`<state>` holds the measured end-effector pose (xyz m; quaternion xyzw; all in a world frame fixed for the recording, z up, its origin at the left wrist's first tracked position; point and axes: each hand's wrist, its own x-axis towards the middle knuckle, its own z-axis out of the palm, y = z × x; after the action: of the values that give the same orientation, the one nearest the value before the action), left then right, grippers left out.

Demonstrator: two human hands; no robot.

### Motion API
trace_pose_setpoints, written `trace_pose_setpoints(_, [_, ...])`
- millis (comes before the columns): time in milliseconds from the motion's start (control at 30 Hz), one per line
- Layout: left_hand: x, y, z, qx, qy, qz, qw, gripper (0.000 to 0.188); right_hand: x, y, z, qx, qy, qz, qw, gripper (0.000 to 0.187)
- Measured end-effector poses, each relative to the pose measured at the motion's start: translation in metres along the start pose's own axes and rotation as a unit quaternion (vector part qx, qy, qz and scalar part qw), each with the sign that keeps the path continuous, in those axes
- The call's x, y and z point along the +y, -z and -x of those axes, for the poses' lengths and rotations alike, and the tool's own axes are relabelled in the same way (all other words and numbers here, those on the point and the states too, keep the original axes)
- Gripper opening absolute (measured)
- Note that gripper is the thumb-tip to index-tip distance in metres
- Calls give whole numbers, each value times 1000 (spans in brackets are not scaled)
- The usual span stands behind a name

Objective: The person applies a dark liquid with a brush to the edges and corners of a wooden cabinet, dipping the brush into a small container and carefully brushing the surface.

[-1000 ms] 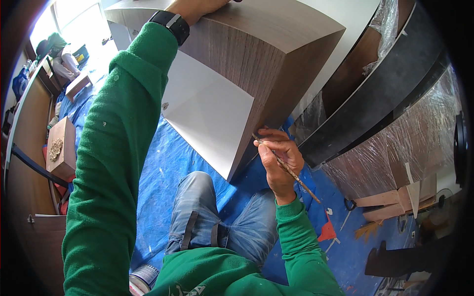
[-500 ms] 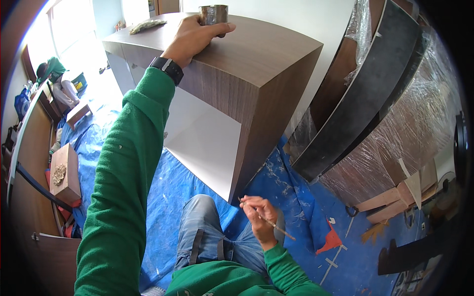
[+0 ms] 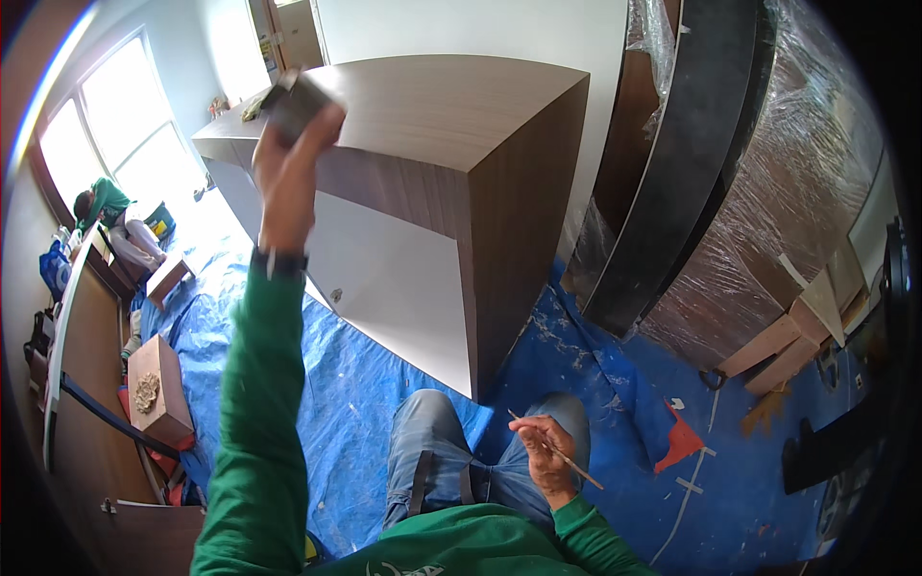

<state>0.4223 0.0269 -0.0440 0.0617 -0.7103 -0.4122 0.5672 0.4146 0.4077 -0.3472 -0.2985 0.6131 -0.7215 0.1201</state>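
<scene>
My left hand (image 3: 288, 192) is wrapped round a small dark tin can (image 3: 300, 104), slightly blurred and tilted. The can is above the far left part of a wood-grain cabinet (image 3: 432, 106) with a white open inside. My right hand (image 3: 547, 461) is low over my lap, its fingers closed on a thin paintbrush (image 3: 582, 473). The brush slants, one end up toward the cabinet's near lower corner, apart from it. Partly behind the can, a crumpled cloth (image 3: 252, 108) lies on the cabinet top.
Blue tarp (image 3: 346, 413) covers the floor. Dark curved panels (image 3: 677, 182) and a plastic-wrapped piece (image 3: 768, 240) lean at right, near wood offcuts (image 3: 792, 336). At left are a wooden box (image 3: 168, 370) and a long board (image 3: 82, 384); a person (image 3: 120, 221) crouches by the window.
My left hand has lifted the can off the cabinet top and brought it to the left, tilting it. My right hand still has the paintbrush. The view has shifted slightly.
</scene>
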Motion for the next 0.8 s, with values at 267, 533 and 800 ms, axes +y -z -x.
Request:
trace_pose_setpoints(267, [-69, 46, 261, -71, 305, 108, 943, 39, 6, 8, -2, 15, 7, -15, 1000, 20])
trace_pose_setpoints(533, [-76, 87, 403, -8, 444, 13, 896, 34, -39, -32, -121, 83, 237, 38, 967, 43])
trace_pose_setpoints(800, [-59, 108, 412, 31, 440, 8, 898, 30, -90, -78, -240, 52, 318, -23, 946, 87])
